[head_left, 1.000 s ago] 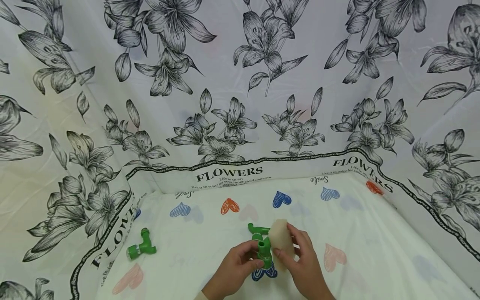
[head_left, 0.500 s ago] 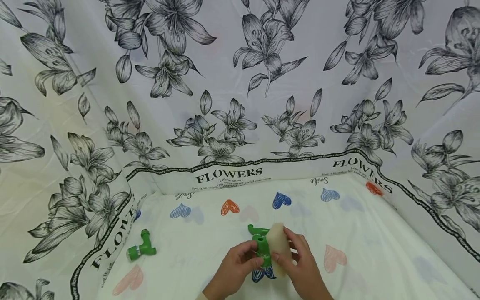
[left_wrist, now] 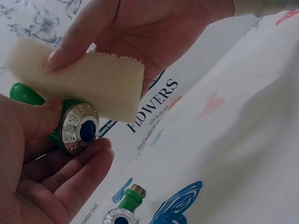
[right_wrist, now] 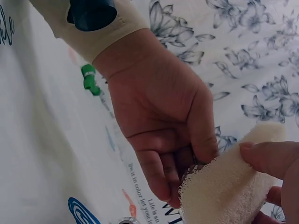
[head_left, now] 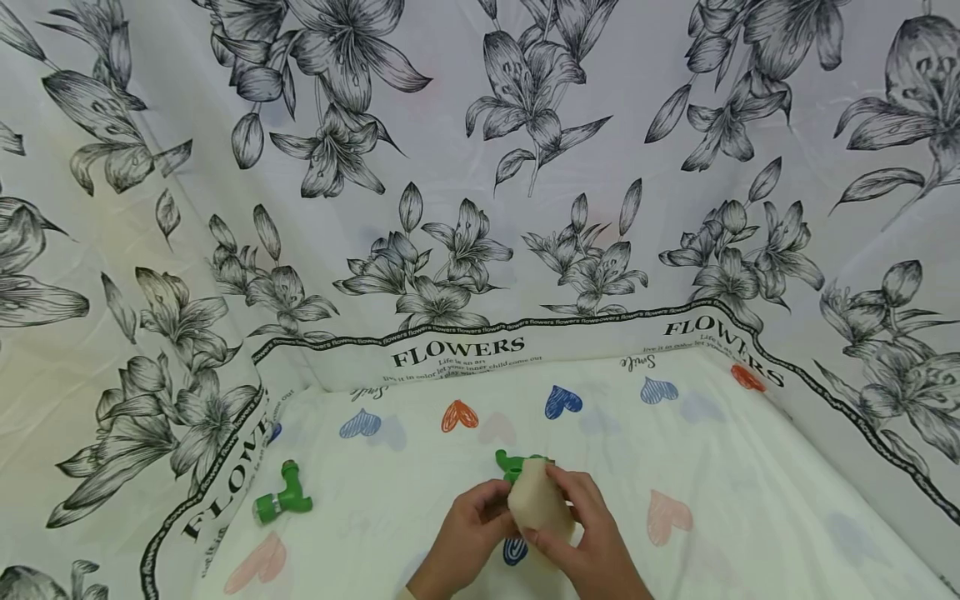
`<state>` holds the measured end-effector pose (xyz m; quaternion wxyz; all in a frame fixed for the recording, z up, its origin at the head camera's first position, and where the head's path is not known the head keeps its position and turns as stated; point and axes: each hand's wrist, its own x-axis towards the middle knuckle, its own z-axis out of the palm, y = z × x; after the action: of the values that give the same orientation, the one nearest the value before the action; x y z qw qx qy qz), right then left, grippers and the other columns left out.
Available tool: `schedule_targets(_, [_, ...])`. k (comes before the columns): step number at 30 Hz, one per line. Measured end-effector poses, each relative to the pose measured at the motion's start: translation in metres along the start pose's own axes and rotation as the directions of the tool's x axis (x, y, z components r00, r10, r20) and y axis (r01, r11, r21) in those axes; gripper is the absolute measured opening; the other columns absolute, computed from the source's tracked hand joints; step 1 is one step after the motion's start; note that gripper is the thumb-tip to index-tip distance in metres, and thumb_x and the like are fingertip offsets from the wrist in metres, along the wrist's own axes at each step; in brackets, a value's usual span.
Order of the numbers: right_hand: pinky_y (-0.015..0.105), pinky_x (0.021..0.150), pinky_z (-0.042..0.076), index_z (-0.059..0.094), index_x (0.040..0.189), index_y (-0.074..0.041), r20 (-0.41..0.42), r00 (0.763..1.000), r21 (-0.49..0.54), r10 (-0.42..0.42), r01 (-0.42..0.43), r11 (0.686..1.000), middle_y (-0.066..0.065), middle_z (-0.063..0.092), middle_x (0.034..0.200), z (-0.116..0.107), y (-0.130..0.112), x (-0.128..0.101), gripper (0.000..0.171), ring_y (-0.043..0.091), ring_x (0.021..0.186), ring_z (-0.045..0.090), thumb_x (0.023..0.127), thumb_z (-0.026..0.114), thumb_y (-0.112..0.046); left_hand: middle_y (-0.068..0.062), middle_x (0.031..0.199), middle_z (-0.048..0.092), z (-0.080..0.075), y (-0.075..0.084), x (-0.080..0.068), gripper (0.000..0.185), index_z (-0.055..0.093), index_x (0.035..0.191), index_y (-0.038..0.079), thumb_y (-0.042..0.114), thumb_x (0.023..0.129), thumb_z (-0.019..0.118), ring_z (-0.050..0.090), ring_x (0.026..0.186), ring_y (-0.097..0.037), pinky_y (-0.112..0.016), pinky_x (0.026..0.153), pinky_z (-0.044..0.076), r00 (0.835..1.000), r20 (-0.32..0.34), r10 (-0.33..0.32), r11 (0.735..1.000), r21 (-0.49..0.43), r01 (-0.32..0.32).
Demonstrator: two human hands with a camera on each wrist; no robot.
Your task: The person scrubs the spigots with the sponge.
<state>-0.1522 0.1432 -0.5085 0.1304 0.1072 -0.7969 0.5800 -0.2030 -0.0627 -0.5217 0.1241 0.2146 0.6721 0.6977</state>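
Two hands meet at the near centre of the cloth-covered table (head_left: 750, 500). The left hand (head_left: 465, 542) curls its thumb and fingers round a green plastic tap fitting (left_wrist: 70, 123) with a silver, blue-centred cap, holding it just above the surface. The right hand (head_left: 581, 533) pinches a cream rectangular sponge (head_left: 536, 508) between thumb and fingers, closed firmly on it.

Change over the last second: the sponge, earlier held to the right of the fitting with the green body plainly exposed, now lies across the fitting and covers most of it in the head view. Only a green elbow end (head_left: 510, 461) shows beyond the sponge's far edge. Judged from this, the wiping stroke over the fitting's body is under way rather than finished.

View differences:
- The left wrist view shows the sponge resting on the fitting's upper side, the silver cap uncovered and facing the camera. The head view hides this contact.
- The left wrist view also shows another silver-capped green fitting (left_wrist: 122, 212) lying on the table below the hands.
- The head view alone places a further green plastic tap fitting (head_left: 282, 493) well apart, at the left by the flower-printed backdrop (head_left: 480, 167).
- The right wrist view shows the left hand's cream sleeve cuff (right_wrist: 88, 28).
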Motion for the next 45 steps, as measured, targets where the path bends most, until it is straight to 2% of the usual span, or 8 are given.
schedule_targets(7, [0.037, 0.095, 0.057, 0.058, 0.155, -0.019, -0.018, 0.991, 0.012, 0.132, -0.132, 0.991, -0.001, 0.059, 0.134, -0.006, 0.003, 0.007, 0.071, 0.023, 0.119, 0.059, 0.092, 0.091, -0.027, -0.010, 0.127, 0.070, -0.003, 0.007, -0.002, 0.030, 0.070, 0.135, 0.001, 0.008, 0.105, 0.073, 0.070, 0.113, -0.024, -0.033, 0.094, 0.062, 0.999, 0.043, -0.030, 0.999, 0.029, 0.029])
schedule_targets(14, [0.046, 0.098, 0.053, 0.052, 0.160, -0.012, -0.064, 0.983, -0.035, 0.173, -0.175, 0.984, 0.006, 0.056, 0.139, -0.015, 0.013, 0.011, 0.076, 0.026, 0.122, 0.057, 0.095, 0.088, -0.029, -0.008, 0.127, 0.071, -0.004, 0.008, -0.006, 0.032, 0.069, 0.138, 0.002, 0.009, 0.106, 0.072, 0.069, 0.116, -0.023, -0.032, 0.099, 0.060, 0.993, 0.113, -0.024, 0.999, 0.024, 0.021])
schedule_targets(18, [0.046, 0.099, 0.052, 0.050, 0.161, -0.011, -0.092, 0.976, -0.051, 0.197, -0.202, 0.978, 0.008, 0.055, 0.141, -0.017, 0.018, 0.012, 0.077, 0.027, 0.124, 0.057, 0.096, 0.087, -0.031, -0.008, 0.124, 0.072, -0.004, 0.008, -0.007, 0.032, 0.069, 0.137, 0.000, 0.009, 0.107, 0.071, 0.070, 0.114, -0.022, -0.032, 0.098, 0.060, 0.989, 0.145, -0.006, 1.000, 0.009, 0.005])
schedule_targets(25, [0.043, 0.101, 0.056, 0.049, 0.162, -0.011, -0.071, 0.979, 0.007, 0.193, -0.193, 0.981, 0.008, 0.054, 0.141, -0.014, 0.020, 0.009, 0.076, 0.026, 0.124, 0.057, 0.098, 0.086, -0.030, -0.010, 0.122, 0.072, -0.004, 0.009, -0.007, 0.032, 0.069, 0.137, -0.001, 0.009, 0.107, 0.071, 0.071, 0.111, -0.023, -0.036, 0.094, 0.063, 0.989, 0.146, 0.013, 1.000, 0.005, -0.014])
schedule_targets(32, [0.041, 0.101, 0.055, 0.052, 0.161, -0.018, -0.023, 0.980, 0.051, 0.198, -0.196, 0.979, 0.004, 0.053, 0.143, -0.010, 0.014, 0.004, 0.072, 0.024, 0.124, 0.056, 0.098, 0.085, -0.032, -0.011, 0.124, 0.072, -0.002, 0.007, -0.007, 0.032, 0.068, 0.137, -0.001, 0.008, 0.107, 0.070, 0.071, 0.110, -0.023, -0.037, 0.092, 0.064, 0.995, 0.102, 0.016, 1.000, 0.004, -0.016])
schedule_targets(37, [0.037, 0.099, 0.056, 0.055, 0.158, -0.018, 0.032, 0.989, 0.050, 0.141, -0.143, 0.988, 0.001, 0.055, 0.139, -0.006, 0.009, 0.001, 0.070, 0.023, 0.122, 0.056, 0.097, 0.087, -0.029, -0.012, 0.134, 0.070, -0.003, 0.007, -0.006, 0.038, 0.064, 0.145, -0.001, 0.011, 0.109, 0.068, 0.069, 0.119, -0.025, -0.036, 0.095, 0.062, 0.997, 0.081, -0.010, 1.000, 0.006, 0.009])
schedule_targets(41, [0.033, 0.092, 0.056, 0.056, 0.157, -0.020, 0.088, 0.996, 0.022, -0.017, 0.015, 1.000, -0.002, 0.056, 0.137, 0.000, 0.008, -0.005, 0.070, 0.019, 0.118, 0.056, 0.095, 0.088, -0.024, -0.014, 0.148, 0.064, -0.005, 0.006, -0.005, 0.044, 0.060, 0.151, 0.001, 0.012, 0.109, 0.067, 0.063, 0.133, -0.029, -0.035, 0.102, 0.058, 0.999, 0.035, -0.035, 0.999, 0.024, 0.034])
schedule_targets(45, [0.031, 0.085, 0.054, 0.056, 0.157, -0.026, 0.070, 0.985, -0.016, -0.160, 0.162, 0.987, -0.004, 0.057, 0.136, 0.004, 0.010, -0.006, 0.071, 0.016, 0.114, 0.056, 0.094, 0.089, -0.021, -0.016, 0.156, 0.056, -0.004, 0.006, -0.004, 0.052, 0.055, 0.156, 0.001, 0.008, 0.106, 0.069, 0.059, 0.137, -0.036, -0.037, 0.106, 0.056, 0.999, -0.005, -0.049, 0.999, 0.012, 0.049])
